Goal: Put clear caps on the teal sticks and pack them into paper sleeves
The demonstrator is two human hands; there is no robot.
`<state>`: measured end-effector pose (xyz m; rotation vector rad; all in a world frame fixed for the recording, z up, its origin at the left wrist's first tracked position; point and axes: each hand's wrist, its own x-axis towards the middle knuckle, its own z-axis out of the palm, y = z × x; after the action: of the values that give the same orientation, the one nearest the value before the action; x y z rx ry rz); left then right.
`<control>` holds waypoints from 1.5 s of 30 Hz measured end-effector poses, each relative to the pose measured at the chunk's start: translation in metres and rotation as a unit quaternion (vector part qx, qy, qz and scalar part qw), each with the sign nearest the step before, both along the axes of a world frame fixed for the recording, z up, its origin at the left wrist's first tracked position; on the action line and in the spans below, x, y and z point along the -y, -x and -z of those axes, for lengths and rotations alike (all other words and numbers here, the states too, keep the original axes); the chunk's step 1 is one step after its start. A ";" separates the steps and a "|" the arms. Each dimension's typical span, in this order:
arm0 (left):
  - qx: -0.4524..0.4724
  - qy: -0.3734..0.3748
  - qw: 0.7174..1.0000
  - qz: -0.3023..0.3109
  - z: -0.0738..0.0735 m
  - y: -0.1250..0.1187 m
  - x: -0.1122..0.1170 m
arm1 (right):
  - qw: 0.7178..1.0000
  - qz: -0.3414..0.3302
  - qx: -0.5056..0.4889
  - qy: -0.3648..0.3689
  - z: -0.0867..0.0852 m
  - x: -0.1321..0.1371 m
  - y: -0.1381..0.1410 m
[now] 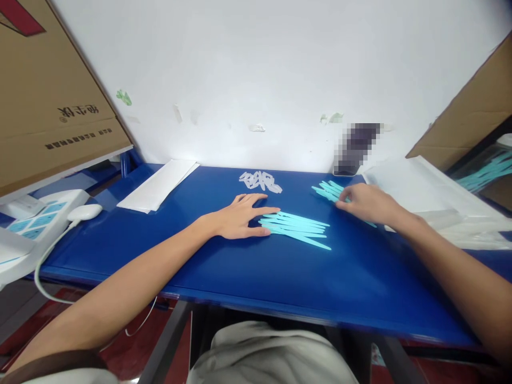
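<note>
My left hand (240,217) lies flat on the blue table (224,266), fingers stretched out, its fingertips touching the left ends of a fan of several thin teal strips (298,226). My right hand (366,202) rests further right, fingers curled down on a second bunch of teal strips (327,190) near the table's back. Small white pieces (261,181) lie in a little heap behind the left hand.
White sheets (158,186) lie at the back left. Clear plastic bags (432,197) sit on the right, a cardboard box with more teal strips (486,170) beyond them. A large carton (52,96) leans at left, above a white device with a cable (82,212). White wall behind.
</note>
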<state>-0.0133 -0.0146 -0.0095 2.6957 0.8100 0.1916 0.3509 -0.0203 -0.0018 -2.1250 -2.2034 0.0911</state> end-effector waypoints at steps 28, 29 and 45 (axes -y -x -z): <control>0.018 -0.090 0.989 0.112 -0.011 -0.012 0.022 | 0.973 -0.180 -0.116 -0.089 0.020 0.024 0.070; 0.011 -0.082 0.990 0.112 -0.012 -0.011 0.022 | 0.973 -0.180 -0.117 -0.088 0.020 0.025 0.070; 0.009 -0.086 0.993 0.082 -0.013 -0.005 0.019 | 0.975 -0.166 -0.108 -0.100 0.022 0.021 0.064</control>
<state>-0.0087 -0.0332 0.0037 2.9010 0.5863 0.2581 0.2867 -0.0413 -0.0242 -1.5516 -2.3030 0.1080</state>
